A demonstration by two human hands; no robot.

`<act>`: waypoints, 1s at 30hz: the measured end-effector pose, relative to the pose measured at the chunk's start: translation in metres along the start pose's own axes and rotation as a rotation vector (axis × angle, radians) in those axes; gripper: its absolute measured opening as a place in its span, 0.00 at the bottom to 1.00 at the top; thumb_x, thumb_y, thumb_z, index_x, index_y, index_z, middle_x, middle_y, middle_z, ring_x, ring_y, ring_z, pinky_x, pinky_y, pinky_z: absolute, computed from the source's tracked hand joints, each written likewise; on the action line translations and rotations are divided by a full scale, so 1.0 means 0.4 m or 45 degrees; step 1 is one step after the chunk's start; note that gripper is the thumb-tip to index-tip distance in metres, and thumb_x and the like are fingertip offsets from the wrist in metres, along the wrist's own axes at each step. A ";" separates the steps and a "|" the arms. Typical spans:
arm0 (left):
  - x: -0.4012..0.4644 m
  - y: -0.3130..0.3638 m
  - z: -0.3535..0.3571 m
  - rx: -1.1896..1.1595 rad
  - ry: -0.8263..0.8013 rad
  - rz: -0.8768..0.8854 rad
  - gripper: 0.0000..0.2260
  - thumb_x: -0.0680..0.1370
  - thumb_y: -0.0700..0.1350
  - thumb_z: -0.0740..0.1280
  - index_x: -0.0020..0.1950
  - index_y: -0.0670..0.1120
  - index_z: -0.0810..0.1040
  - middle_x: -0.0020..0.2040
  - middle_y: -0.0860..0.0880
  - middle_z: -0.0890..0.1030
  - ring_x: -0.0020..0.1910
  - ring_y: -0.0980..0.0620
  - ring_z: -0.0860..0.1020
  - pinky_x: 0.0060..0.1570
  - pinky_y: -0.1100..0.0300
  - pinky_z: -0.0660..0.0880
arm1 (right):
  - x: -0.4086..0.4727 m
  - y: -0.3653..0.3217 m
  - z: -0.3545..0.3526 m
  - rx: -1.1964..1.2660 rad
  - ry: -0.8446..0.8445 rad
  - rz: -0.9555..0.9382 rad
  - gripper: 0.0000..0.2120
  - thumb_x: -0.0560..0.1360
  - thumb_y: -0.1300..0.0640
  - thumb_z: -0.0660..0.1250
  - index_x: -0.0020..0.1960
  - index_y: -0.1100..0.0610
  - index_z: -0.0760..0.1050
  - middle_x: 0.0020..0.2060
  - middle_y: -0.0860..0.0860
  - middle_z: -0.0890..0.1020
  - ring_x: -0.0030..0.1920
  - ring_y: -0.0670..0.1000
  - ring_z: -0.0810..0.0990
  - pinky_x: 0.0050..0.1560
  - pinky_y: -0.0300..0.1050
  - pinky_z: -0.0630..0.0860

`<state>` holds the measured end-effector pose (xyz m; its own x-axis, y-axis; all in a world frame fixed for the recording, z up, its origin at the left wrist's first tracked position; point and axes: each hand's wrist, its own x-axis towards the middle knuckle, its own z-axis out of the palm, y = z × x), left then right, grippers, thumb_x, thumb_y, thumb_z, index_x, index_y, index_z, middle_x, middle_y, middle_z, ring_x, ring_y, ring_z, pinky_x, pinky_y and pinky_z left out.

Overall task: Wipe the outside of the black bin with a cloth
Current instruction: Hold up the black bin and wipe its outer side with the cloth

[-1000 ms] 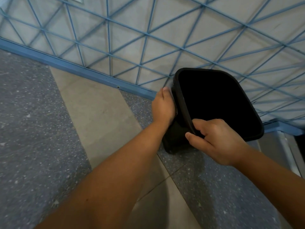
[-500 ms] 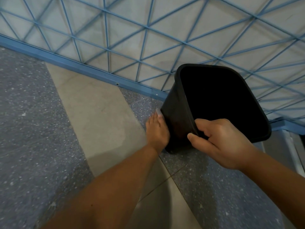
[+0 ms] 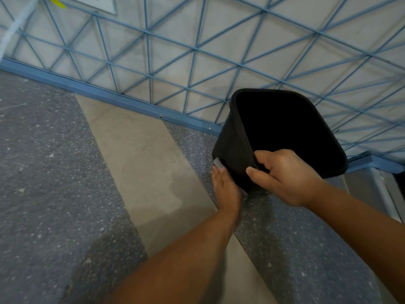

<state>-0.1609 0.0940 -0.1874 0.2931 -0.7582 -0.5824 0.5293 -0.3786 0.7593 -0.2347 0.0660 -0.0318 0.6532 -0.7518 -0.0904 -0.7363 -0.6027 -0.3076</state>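
Bin [image 3: 232, 150] on floor by the blue grid wall, tilted; my right hand [image 3: 282, 176] grips its rim. Left hand [image 3: 225, 187] presses grey cloth [image 3: 218, 162] flat low on its side. Wiping midway, I judge; other sides probably remain.

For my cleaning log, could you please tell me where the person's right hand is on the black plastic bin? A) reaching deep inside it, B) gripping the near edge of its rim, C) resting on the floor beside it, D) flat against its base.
B: the right hand curls over the near rim of the black plastic bin, thumb outside and fingers inside, while the left hand presses a pale cloth low on its outer wall.
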 end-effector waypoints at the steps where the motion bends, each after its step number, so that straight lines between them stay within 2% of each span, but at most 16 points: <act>1: 0.006 -0.013 0.004 -0.022 -0.010 -0.026 0.34 0.82 0.73 0.47 0.85 0.61 0.55 0.87 0.50 0.59 0.87 0.44 0.56 0.85 0.37 0.54 | 0.000 0.001 0.000 0.001 0.000 -0.002 0.19 0.74 0.43 0.59 0.34 0.57 0.67 0.25 0.52 0.71 0.26 0.51 0.71 0.30 0.58 0.71; 3: 0.062 -0.089 0.017 -0.085 0.010 -0.040 0.44 0.68 0.86 0.46 0.81 0.69 0.61 0.84 0.43 0.65 0.84 0.34 0.62 0.81 0.28 0.57 | 0.001 0.002 0.000 0.005 0.005 -0.008 0.19 0.74 0.43 0.59 0.34 0.58 0.67 0.25 0.52 0.71 0.26 0.51 0.71 0.30 0.58 0.71; 6: 0.082 -0.133 0.026 -0.072 0.064 0.032 0.52 0.64 0.89 0.46 0.80 0.61 0.66 0.80 0.40 0.71 0.80 0.35 0.69 0.79 0.30 0.65 | 0.004 0.005 0.000 0.021 0.014 0.008 0.19 0.73 0.42 0.59 0.34 0.57 0.67 0.26 0.52 0.71 0.27 0.51 0.72 0.30 0.59 0.71; 7: 0.034 -0.095 0.019 -0.061 0.073 0.092 0.50 0.68 0.86 0.47 0.81 0.58 0.67 0.80 0.43 0.72 0.80 0.40 0.71 0.79 0.35 0.66 | 0.004 0.005 0.000 0.025 0.013 0.013 0.19 0.73 0.42 0.59 0.34 0.57 0.67 0.26 0.52 0.71 0.27 0.52 0.72 0.31 0.59 0.72; 9: -0.043 -0.043 -0.004 0.051 0.048 0.173 0.37 0.81 0.72 0.50 0.83 0.52 0.68 0.80 0.47 0.73 0.79 0.48 0.71 0.80 0.44 0.67 | 0.002 0.004 -0.001 0.027 0.017 0.028 0.19 0.73 0.42 0.59 0.34 0.58 0.68 0.26 0.52 0.72 0.27 0.52 0.72 0.31 0.59 0.72; 11: -0.096 -0.003 -0.038 0.149 0.036 0.201 0.24 0.89 0.56 0.52 0.80 0.47 0.72 0.76 0.47 0.77 0.76 0.49 0.74 0.78 0.50 0.70 | 0.000 0.003 -0.002 0.029 0.022 0.039 0.20 0.73 0.41 0.59 0.35 0.58 0.69 0.26 0.51 0.72 0.28 0.52 0.73 0.32 0.58 0.73; 13: -0.094 -0.003 -0.079 0.139 0.110 0.134 0.22 0.90 0.51 0.53 0.74 0.42 0.78 0.68 0.43 0.81 0.68 0.49 0.78 0.67 0.58 0.72 | -0.004 0.001 -0.003 0.003 0.011 0.038 0.20 0.73 0.41 0.58 0.36 0.58 0.69 0.26 0.51 0.72 0.28 0.52 0.73 0.33 0.58 0.73; 15: -0.082 0.005 -0.116 0.105 0.264 0.089 0.22 0.90 0.50 0.53 0.69 0.38 0.80 0.65 0.38 0.82 0.66 0.44 0.80 0.62 0.59 0.71 | -0.005 0.000 -0.003 -0.019 -0.001 0.025 0.19 0.73 0.42 0.58 0.36 0.58 0.68 0.26 0.50 0.71 0.28 0.51 0.72 0.33 0.58 0.73; 17: -0.073 0.019 -0.140 0.070 0.359 0.086 0.22 0.90 0.49 0.52 0.73 0.38 0.77 0.71 0.38 0.79 0.74 0.42 0.76 0.68 0.60 0.68 | -0.005 0.000 -0.003 -0.011 -0.008 0.021 0.19 0.73 0.41 0.58 0.36 0.57 0.68 0.26 0.51 0.71 0.27 0.52 0.72 0.32 0.58 0.72; 19: -0.058 0.030 -0.137 0.056 0.335 0.091 0.22 0.90 0.50 0.51 0.77 0.39 0.73 0.75 0.39 0.77 0.77 0.42 0.73 0.75 0.58 0.65 | -0.004 0.001 -0.001 0.000 -0.004 0.021 0.20 0.74 0.41 0.58 0.36 0.57 0.68 0.26 0.51 0.70 0.27 0.52 0.72 0.32 0.59 0.72; 21: -0.034 0.020 -0.105 0.003 0.201 0.036 0.25 0.89 0.56 0.52 0.77 0.41 0.74 0.72 0.40 0.79 0.74 0.42 0.76 0.78 0.51 0.68 | -0.004 0.002 0.000 0.003 0.009 0.025 0.19 0.73 0.41 0.58 0.35 0.57 0.67 0.25 0.51 0.70 0.27 0.52 0.71 0.31 0.59 0.72; 22: -0.019 0.005 -0.087 -0.027 0.099 0.011 0.29 0.87 0.63 0.53 0.78 0.44 0.74 0.73 0.43 0.78 0.74 0.44 0.76 0.79 0.49 0.68 | -0.004 0.002 0.000 0.003 0.016 0.026 0.19 0.73 0.42 0.58 0.35 0.57 0.67 0.25 0.51 0.70 0.27 0.52 0.72 0.31 0.59 0.72; 24: 0.002 -0.033 -0.049 -0.050 -0.098 -0.006 0.37 0.81 0.73 0.54 0.84 0.52 0.65 0.83 0.47 0.67 0.83 0.46 0.65 0.84 0.42 0.59 | -0.002 0.000 0.001 0.007 0.032 0.025 0.20 0.73 0.42 0.59 0.35 0.58 0.68 0.26 0.52 0.72 0.27 0.52 0.72 0.32 0.58 0.72; 26: -0.009 -0.040 -0.023 -0.058 -0.121 -0.030 0.37 0.82 0.73 0.52 0.87 0.55 0.54 0.88 0.52 0.52 0.87 0.48 0.51 0.85 0.40 0.53 | -0.001 0.000 0.001 0.014 0.040 0.021 0.19 0.74 0.43 0.60 0.35 0.59 0.69 0.26 0.52 0.72 0.27 0.52 0.72 0.31 0.57 0.72; 28: -0.049 -0.022 -0.014 -0.101 -0.092 0.028 0.33 0.85 0.67 0.52 0.87 0.54 0.51 0.88 0.53 0.51 0.87 0.51 0.48 0.86 0.42 0.51 | 0.001 0.001 0.001 0.019 0.041 0.012 0.18 0.74 0.45 0.61 0.35 0.59 0.68 0.25 0.51 0.71 0.27 0.51 0.72 0.31 0.56 0.72; 30: -0.091 -0.017 -0.011 -0.081 -0.097 0.136 0.27 0.89 0.58 0.50 0.87 0.53 0.49 0.87 0.57 0.50 0.86 0.56 0.46 0.86 0.49 0.47 | 0.003 0.002 0.001 0.012 0.051 0.006 0.18 0.75 0.46 0.62 0.33 0.57 0.66 0.24 0.50 0.70 0.26 0.50 0.70 0.30 0.56 0.71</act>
<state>-0.1718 0.1266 -0.1725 0.2905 -0.8312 -0.4741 0.5484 -0.2613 0.7943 -0.2343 0.0646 -0.0324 0.6423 -0.7645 -0.0542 -0.7373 -0.5971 -0.3160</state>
